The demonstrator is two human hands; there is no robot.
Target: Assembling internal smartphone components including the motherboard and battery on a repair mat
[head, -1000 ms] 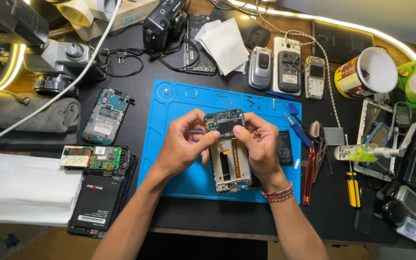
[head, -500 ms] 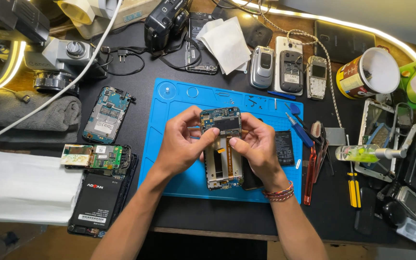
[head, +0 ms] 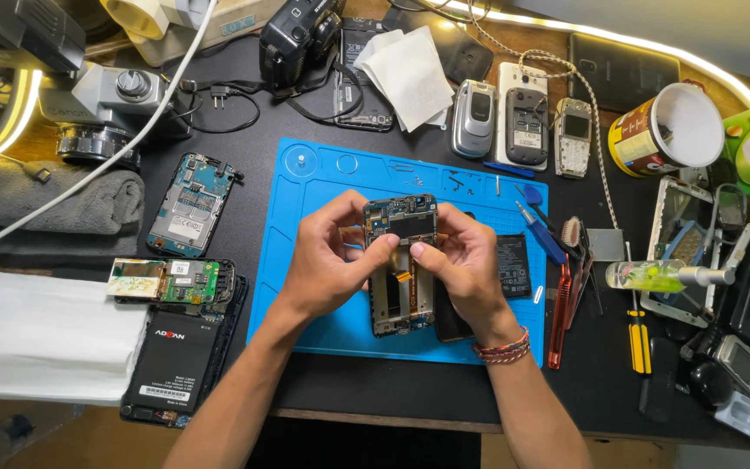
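Observation:
An opened smartphone (head: 402, 287) with its back cover off lies lengthwise over the blue repair mat (head: 323, 200). Its circuit board shows at the top end. My left hand (head: 327, 260) grips the phone's left side, thumb pressed on the board near the middle. My right hand (head: 462, 265) holds the right side, thumb tip meeting the left thumb over the board. A black battery (head: 512, 265) rests on the mat just right of my right hand. A dark flat part lies under my right palm, mostly hidden.
Left of the mat lie a bare phone board (head: 191, 204), a green circuit board (head: 167, 280) and a black phone back (head: 180, 356). Old phones (head: 527, 122) line the back. Screwdrivers (head: 637, 334), red tweezers (head: 559, 313), a bottle (head: 653, 276) and a can (head: 666, 130) sit right.
Both hands have lifted the phone's top end slightly and drawn closer together, and the thumbs now meet over the circuit board.

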